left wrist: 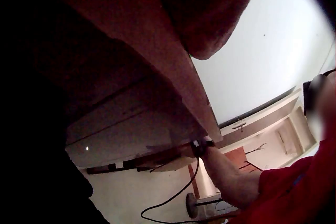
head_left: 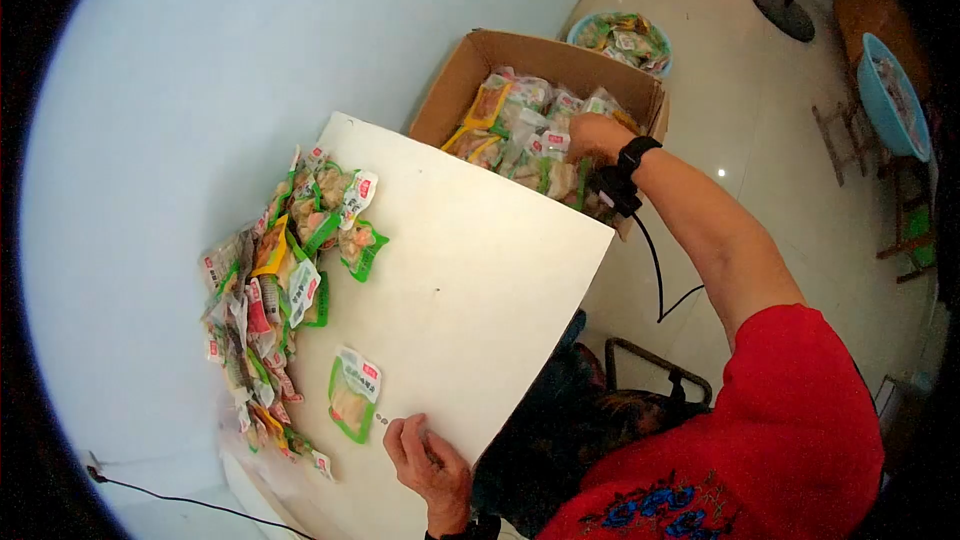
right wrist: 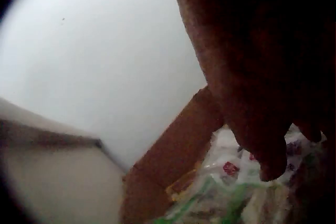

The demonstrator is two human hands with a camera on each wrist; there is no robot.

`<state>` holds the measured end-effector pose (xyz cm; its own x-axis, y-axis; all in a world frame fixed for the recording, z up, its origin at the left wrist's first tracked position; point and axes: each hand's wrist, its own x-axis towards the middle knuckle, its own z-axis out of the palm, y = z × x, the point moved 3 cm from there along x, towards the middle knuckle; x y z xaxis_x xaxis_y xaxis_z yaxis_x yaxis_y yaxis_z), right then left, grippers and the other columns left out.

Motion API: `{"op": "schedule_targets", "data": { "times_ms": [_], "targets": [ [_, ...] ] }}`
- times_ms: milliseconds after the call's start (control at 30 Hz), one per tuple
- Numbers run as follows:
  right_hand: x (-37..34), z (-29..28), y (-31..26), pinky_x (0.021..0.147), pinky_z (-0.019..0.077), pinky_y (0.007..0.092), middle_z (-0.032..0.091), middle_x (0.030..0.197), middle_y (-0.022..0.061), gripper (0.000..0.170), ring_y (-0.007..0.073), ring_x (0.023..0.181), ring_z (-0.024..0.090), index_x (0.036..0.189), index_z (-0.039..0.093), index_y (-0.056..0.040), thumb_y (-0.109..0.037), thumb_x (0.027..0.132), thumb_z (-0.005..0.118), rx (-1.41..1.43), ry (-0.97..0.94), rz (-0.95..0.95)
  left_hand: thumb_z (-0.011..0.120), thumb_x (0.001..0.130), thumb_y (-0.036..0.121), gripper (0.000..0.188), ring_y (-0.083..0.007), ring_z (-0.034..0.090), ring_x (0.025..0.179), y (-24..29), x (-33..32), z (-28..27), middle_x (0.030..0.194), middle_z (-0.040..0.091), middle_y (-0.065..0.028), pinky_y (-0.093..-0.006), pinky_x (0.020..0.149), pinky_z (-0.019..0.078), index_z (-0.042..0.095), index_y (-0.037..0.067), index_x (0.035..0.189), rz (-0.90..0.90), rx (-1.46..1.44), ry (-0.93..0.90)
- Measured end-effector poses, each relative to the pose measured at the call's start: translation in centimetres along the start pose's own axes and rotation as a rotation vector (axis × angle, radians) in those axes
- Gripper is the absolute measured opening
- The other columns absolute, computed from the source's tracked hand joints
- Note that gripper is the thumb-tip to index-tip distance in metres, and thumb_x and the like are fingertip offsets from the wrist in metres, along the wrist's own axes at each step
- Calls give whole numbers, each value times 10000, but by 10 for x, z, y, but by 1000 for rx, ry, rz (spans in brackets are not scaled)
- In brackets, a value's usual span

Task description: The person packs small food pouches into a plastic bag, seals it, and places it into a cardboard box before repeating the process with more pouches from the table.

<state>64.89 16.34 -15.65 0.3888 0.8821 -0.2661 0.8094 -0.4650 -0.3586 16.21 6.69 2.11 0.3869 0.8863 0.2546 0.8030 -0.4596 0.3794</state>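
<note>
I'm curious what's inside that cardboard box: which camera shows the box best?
The head view: it shows the cardboard box from above, with its packets in sight. The right wrist view catches only part of its wall and packets; the left wrist view doesn't show it clearly.

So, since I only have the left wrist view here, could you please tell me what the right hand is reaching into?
Observer: In the head view, the right hand is down among food packets inside a cardboard box.
Operator: Thank you; and is anything lying close to the left hand?
Observer: Yes, a single green-edged packet lies on the white table just beyond it, not touching it.
Operator: Would there be any more on that table, please?
Observer: There is, a long heap of packets running along the side by the wall.
</note>
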Motion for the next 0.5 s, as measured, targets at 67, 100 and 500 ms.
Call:
{"op": "schedule_targets", "data": {
  "times_ms": [67,100,500],
  "targets": [
    [0,2,1,697,528,507,656,816,235,226,408,783,647,791,670,31,-147,661,719,-49,52,-10,497,819,-78,276,-370,536,1007,-1,0,0,1083,535,-212,-430,884,460,591,-23,1072,7,-11,6],
    [-4,-5,-5,713,530,504,660,849,232,226,409,801,646,812,671,29,-135,665,724,-69,87,-13,500,820,-76,272,-371,537,1004,-2,0,0,1080,536,-211,-431,884,460,592,-24,1071,10,-14,8],
    [42,-17,-33,827,493,420,602,1135,221,809,318,982,606,1360,402,59,-328,764,789,312,-123,-56,507,781,-99,300,-370,595,882,-2,1,0,1067,541,-222,-402,721,519,611,-7,1046,71,49,45]
  ]
}}
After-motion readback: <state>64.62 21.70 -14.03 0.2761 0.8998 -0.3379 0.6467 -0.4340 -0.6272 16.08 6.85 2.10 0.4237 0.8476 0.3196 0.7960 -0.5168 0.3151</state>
